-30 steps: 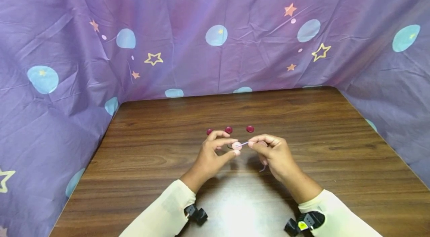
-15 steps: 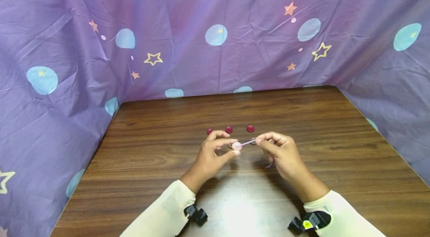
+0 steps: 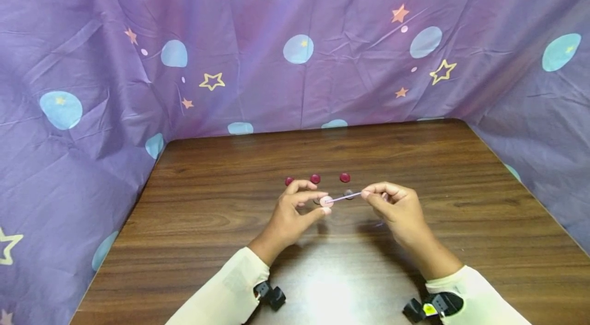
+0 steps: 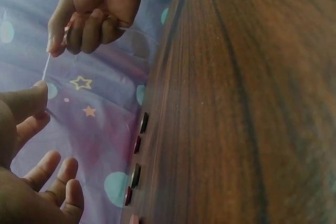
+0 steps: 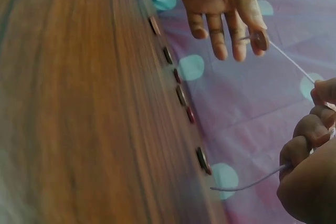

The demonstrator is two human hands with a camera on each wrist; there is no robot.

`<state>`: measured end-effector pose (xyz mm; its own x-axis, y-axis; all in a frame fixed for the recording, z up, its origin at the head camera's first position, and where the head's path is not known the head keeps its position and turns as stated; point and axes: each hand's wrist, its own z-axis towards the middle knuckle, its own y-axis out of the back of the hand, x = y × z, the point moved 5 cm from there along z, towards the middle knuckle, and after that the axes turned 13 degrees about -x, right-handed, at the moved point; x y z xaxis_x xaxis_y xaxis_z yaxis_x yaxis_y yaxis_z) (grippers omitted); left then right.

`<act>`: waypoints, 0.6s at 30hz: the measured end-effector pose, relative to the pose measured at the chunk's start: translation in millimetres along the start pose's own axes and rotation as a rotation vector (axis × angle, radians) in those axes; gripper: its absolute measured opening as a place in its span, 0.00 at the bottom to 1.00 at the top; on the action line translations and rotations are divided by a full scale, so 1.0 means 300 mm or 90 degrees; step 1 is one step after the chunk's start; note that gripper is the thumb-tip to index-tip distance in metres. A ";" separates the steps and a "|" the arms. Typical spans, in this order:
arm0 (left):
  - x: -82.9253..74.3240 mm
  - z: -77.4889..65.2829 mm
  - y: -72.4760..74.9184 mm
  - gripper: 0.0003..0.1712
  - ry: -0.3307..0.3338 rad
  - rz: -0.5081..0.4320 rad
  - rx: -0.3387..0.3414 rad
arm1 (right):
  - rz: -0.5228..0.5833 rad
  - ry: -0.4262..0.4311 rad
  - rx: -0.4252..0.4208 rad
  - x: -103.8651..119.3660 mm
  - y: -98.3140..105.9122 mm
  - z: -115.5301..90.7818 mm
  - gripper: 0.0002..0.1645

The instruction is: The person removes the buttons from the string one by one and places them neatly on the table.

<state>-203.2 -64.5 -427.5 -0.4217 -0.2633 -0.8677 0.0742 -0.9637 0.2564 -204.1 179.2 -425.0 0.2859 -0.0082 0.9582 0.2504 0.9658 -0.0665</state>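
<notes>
Between thumb and index finger, my left hand [image 3: 286, 215] pinches a pale pink button [image 3: 326, 202] by its edges, raised over the table. A thin lilac string [image 3: 343, 197] runs from the button's middle, straight and tight, to my right hand [image 3: 403, 212], whose thumb and index finger pinch it. In the right wrist view a short end of the string [image 5: 243, 39] pokes out on the button's [image 5: 260, 40] other side. The string's loose tail [image 5: 247, 188] hangs out below the curled fingers of my right hand. The left hand's other fingers [image 5: 216, 35] are spread.
Behind the hands, dark red buttons [image 3: 315, 178] lie in a row on the wooden table [image 3: 221, 161]. A dark greyish button [image 3: 349, 194] sits beneath the string. The right wrist view shows several buttons [image 5: 181, 95] along the table. A purple patterned cloth [image 3: 258, 18] hangs around it.
My right hand has moved to the right, away from the button, and the stretch of string between the hands has grown longer. The left hand and the button stay nearly in place.
</notes>
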 end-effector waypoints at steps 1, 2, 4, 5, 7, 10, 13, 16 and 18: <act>0.001 0.000 0.000 0.20 -0.001 0.000 0.000 | -0.006 0.003 -0.005 0.003 0.007 0.002 0.14; 0.000 0.000 0.000 0.20 -0.003 -0.001 -0.001 | -0.011 0.006 -0.010 0.005 0.013 0.004 0.13; -0.002 0.000 0.000 0.20 -0.010 -0.002 -0.003 | -0.017 0.009 -0.018 0.008 0.025 0.008 0.14; -0.002 0.000 0.000 0.20 -0.013 -0.002 -0.004 | -0.017 0.009 -0.021 0.009 0.030 0.009 0.15; -0.002 -0.001 0.001 0.19 -0.018 0.000 -0.005 | -0.008 0.004 -0.025 0.010 0.038 0.013 0.16; 0.000 -0.001 0.001 0.20 -0.014 0.005 -0.004 | 0.002 0.003 -0.030 0.010 0.049 0.015 0.17; 0.000 -0.002 -0.001 0.20 -0.014 0.010 -0.004 | 0.019 0.007 -0.039 0.011 0.063 0.012 0.17; 0.001 -0.002 -0.003 0.19 -0.011 0.012 -0.001 | 0.059 0.010 -0.044 0.012 0.074 0.010 0.19; 0.004 -0.002 -0.004 0.20 -0.006 0.013 0.002 | 0.086 0.008 -0.046 0.013 0.077 0.009 0.20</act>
<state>-203.3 -63.7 -429.1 -0.4288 -0.2818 -0.8583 0.0794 -0.9582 0.2750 -199.7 202.2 -422.0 0.3332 0.1173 0.9355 0.2745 0.9372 -0.2153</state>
